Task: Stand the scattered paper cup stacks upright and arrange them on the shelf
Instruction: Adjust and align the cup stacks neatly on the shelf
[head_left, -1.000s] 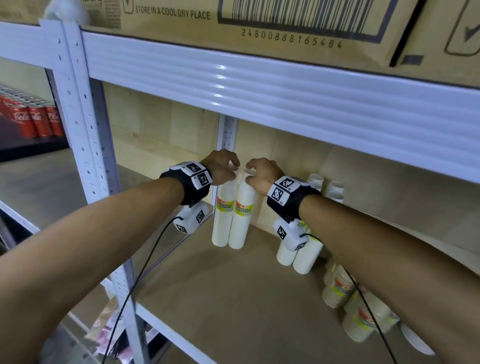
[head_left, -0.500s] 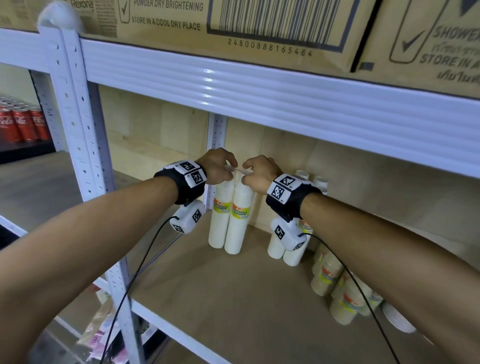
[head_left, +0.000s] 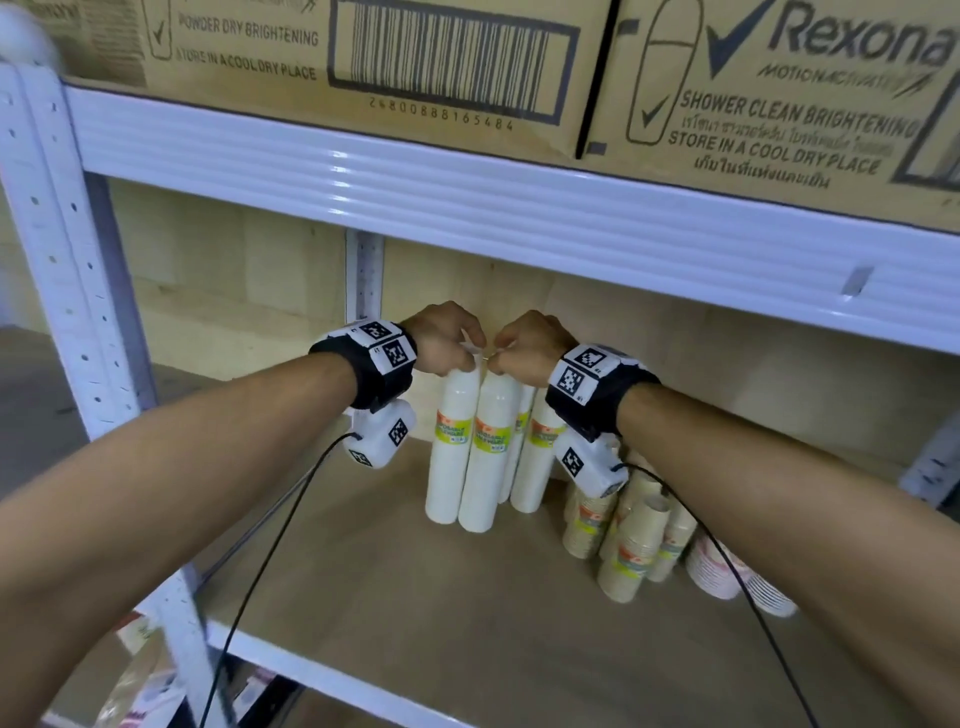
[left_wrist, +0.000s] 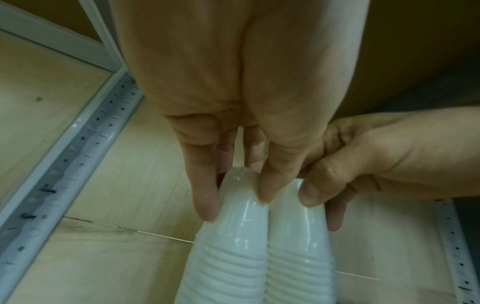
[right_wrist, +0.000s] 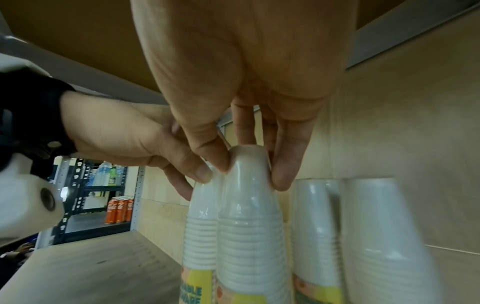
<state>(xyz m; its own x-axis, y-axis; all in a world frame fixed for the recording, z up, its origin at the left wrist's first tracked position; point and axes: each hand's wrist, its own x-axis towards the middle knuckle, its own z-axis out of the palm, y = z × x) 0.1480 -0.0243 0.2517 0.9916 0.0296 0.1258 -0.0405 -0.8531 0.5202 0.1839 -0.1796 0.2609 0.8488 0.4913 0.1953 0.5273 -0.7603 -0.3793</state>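
Note:
Two tall white paper cup stacks stand upright side by side on the wooden shelf (head_left: 395, 613). My left hand (head_left: 461, 358) pinches the top of the left stack (head_left: 449, 467), and my right hand (head_left: 503, 358) pinches the top of the right stack (head_left: 491, 467). The left wrist view shows my left hand (left_wrist: 236, 205) with fingers curled round its stack's tip (left_wrist: 231, 242). In the right wrist view my right hand (right_wrist: 253, 174) clasps its stack (right_wrist: 249, 216). Just behind on the right stand two more white stacks (head_left: 537, 457), upright.
Brown cup stacks (head_left: 631, 545) lean together at the right under my right forearm, and a red-patterned stack (head_left: 719, 569) lies beside them. The upper shelf beam (head_left: 519, 208) hangs low overhead with cardboard boxes (head_left: 779, 93) on it. A white upright post (head_left: 62, 249) stands left.
Both hands have carried the two held white stacks to the right, closing the gap to the two white stacks at the back. The grips are unchanged.

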